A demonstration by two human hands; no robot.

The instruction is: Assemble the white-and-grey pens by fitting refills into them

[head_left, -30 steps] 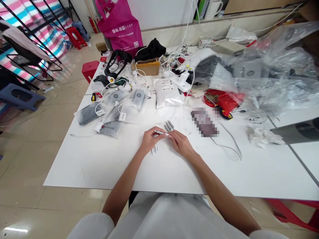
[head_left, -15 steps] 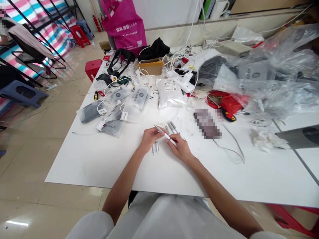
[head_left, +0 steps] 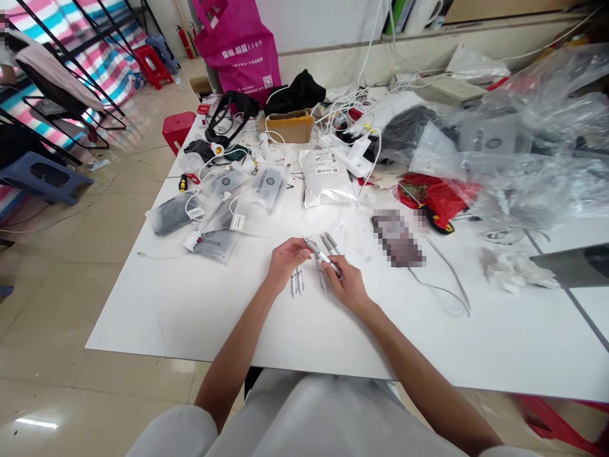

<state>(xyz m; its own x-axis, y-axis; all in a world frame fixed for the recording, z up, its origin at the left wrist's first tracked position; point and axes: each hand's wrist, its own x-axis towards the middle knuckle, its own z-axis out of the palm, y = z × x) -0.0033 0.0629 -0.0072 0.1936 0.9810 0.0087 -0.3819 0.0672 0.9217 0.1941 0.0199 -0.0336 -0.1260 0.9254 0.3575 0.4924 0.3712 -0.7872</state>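
Note:
A white and grey pen [head_left: 321, 255] is held at its lower end by my right hand [head_left: 351, 284], pinched between thumb and fingers and tilted over the table. Close to the pen's upper end is my left hand [head_left: 287, 261], its thumb and fingers slightly apart; it seems to have no grip on the pen. Two silver and white pens [head_left: 297, 283] lie side by side by my left hand. Another pen [head_left: 323, 279] lies partly under my right hand. Just beyond that hand are more pens [head_left: 330, 242], partly hidden by it.
A white table [head_left: 200, 324] carries a padded white parcel [head_left: 326, 179], bagged pouches [head_left: 269, 184] and a pixelated phone-like object [head_left: 397, 238] with a grey cable. Crumpled tissue [head_left: 516, 270], a red bag [head_left: 428, 197] and clear plastic bags [head_left: 537, 146] lie to the right. Tangled white cables and a cardboard box [head_left: 290, 129] are behind.
My left hand has loosened from the pen's upper end. The pen stays in my right hand and has shifted slightly rightward, turning a little steeper; a pen beneath is now more exposed.

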